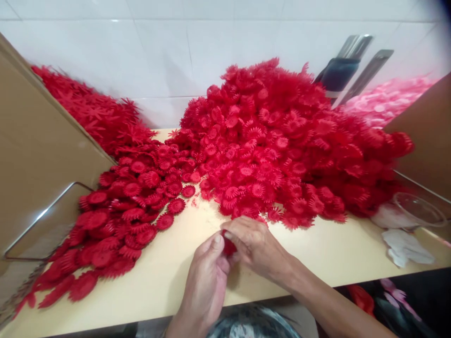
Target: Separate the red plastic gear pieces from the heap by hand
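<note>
Near the table's front edge, my left hand (209,272) and my right hand (253,244) meet over a small red flower piece (229,245). The thumb and fingers of each hand are closed on it, and they cover most of it. Just beyond the hands rises a large heap of red fringed flower pieces (253,164). To the left lies a lower spread of flat, round red flower pieces (130,211) with toothed rims.
Cardboard panels stand at the left (45,131) and right (423,126). Pink pieces (387,98) and metal-ended tools (341,65) are at the back right. A clear plastic cup (416,209) and white tissue (405,246) lie at the right. A tiled wall (158,51) closes the back.
</note>
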A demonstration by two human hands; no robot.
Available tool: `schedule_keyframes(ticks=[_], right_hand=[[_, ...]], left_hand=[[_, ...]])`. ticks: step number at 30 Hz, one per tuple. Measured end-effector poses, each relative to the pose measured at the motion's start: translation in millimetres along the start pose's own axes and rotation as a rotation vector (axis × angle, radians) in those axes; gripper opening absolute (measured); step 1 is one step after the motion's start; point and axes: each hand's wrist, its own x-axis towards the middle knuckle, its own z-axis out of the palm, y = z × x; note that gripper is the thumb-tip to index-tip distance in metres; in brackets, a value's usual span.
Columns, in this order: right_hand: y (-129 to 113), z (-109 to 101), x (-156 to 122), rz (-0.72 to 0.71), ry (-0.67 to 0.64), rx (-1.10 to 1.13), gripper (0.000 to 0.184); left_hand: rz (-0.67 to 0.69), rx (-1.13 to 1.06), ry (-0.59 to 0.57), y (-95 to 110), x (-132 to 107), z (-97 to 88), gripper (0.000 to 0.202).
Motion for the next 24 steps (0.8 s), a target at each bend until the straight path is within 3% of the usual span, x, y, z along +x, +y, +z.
schedule_keyframes(ticks=[7, 12, 15, 18, 21, 24], right_hand=[[-6.3, 19.2, 0.4, 0.028, 0.163, -0.268, 0.021], [-8.9, 23.2, 8.0, 0.087, 0.353, -0.132, 0.022], [-0.4, 3.9, 17.0, 0.191, 0.482, -0.038, 0.02], [17.0, -30.2, 33.6, 0.166, 0.527, -0.156, 0.022], [45.1, -64.8, 54.6, 0.134, 0.508, -0.451, 0.036], [73.5, -87.3, 67.7, 0.184, 0.373, -0.681, 0.028]], left_hand=[[0.016, -0.041, 0.128, -5.0, 3.6, 1.8, 0.017], [0.002, -0.139, 0.18, -6.5, 7.6, -1.4, 0.019], [0.032, -0.141, 0.157, -2.6, 10.1, -8.8, 0.017], [0.066, -0.101, 0.13, 6.5, 9.6, -12.3, 0.013], [0.039, -0.096, 0.094, 16.0, 6.4, -8.4, 0.016], [-0.009, -0.136, 0.079, 21.2, 3.9, -3.1, 0.019]])
